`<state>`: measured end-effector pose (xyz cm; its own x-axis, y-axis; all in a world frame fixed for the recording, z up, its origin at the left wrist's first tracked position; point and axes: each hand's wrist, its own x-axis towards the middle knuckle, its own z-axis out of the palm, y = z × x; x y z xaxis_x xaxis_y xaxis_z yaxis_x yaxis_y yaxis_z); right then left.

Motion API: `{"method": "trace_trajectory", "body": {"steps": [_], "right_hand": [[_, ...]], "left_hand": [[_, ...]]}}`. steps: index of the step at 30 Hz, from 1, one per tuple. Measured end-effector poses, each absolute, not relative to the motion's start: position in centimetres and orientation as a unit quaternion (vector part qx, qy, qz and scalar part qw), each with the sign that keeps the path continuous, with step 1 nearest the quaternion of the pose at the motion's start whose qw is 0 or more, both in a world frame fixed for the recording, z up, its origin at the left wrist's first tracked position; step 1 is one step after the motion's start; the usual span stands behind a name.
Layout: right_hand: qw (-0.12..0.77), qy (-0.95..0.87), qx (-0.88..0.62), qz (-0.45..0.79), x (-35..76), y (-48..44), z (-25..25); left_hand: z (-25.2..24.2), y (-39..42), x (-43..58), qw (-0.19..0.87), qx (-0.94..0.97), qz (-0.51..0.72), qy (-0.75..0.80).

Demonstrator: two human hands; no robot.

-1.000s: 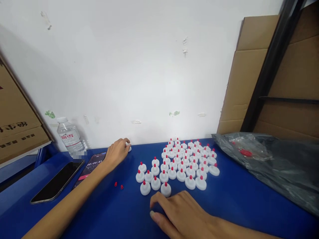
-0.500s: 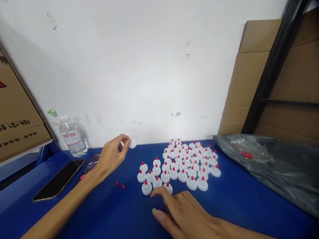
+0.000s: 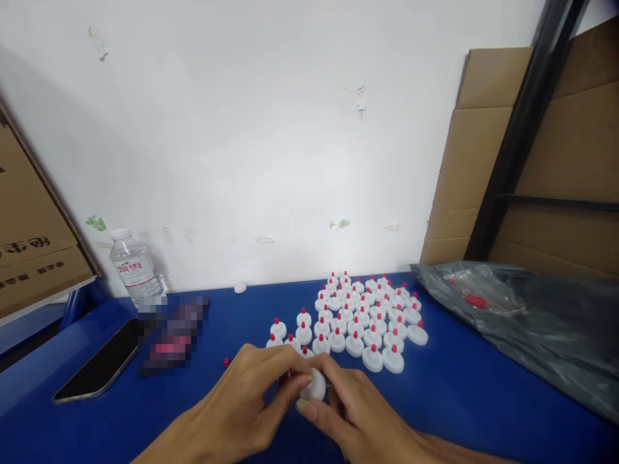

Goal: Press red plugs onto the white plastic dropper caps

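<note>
A white round plastic cap (image 3: pixel 317 386) is pinched between both hands, low in the middle of the view. My left hand (image 3: pixel 256 393) has its thumb and fingertips closed at the cap's left side; anything else between them is hidden. My right hand (image 3: pixel 360 403) grips the same cap from the right, index finger above and thumb below. Just beyond, several white caps with red tips (image 3: pixel 354 345) stand in rough rows, the nearest partly covered by my hands. One loose red tip (image 3: pixel 226 362) lies left of them. A plain white cap (image 3: pixel 240 287) rests near the wall.
At left, a water bottle (image 3: pixel 137 267), a dark phone (image 3: pixel 99 367) and a blurred-out phone (image 3: pixel 176 335) sit on the blue table (image 3: pixel 459 399). Grey plastic sheeting (image 3: pixel 532 341) with a clear bag of red pieces (image 3: pixel 476 300) covers the right side. Cardboard stands on both sides.
My left hand has come from near the wall down to my right hand, bringing a white cap. My right hand has closed on it. One of two loose red tips no longer shows.
</note>
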<state>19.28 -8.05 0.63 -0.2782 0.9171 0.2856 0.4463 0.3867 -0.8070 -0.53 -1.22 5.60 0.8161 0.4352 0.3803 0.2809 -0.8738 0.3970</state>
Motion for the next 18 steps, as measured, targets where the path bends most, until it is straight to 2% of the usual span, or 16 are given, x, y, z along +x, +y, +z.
{"method": "trace_trajectory", "body": {"steps": [2,5,8,11,18], "right_hand": [[0.362,-0.754,-0.466,0.288,19.2,-8.1,0.7],[0.341,-0.766,-0.470,0.278,19.1,-8.2,0.9],[0.331,-0.776,-0.465,0.269,19.0,-8.2,1.0],[0.325,-0.784,-0.457,0.266,19.0,-8.1,1.0],[0.298,-0.794,-0.459,0.263,19.0,-8.2,1.0]], "left_hand": [[6.9,0.0,-1.2,0.182,0.930,0.233,0.218],[9.5,2.5,-3.2,0.147,0.879,0.327,0.315],[10.7,5.0,-5.8,0.145,0.902,0.185,0.362],[9.4,6.5,-7.4,0.163,0.903,0.050,0.395],[7.0,6.5,-6.0,0.191,0.905,-0.001,0.379]]}}
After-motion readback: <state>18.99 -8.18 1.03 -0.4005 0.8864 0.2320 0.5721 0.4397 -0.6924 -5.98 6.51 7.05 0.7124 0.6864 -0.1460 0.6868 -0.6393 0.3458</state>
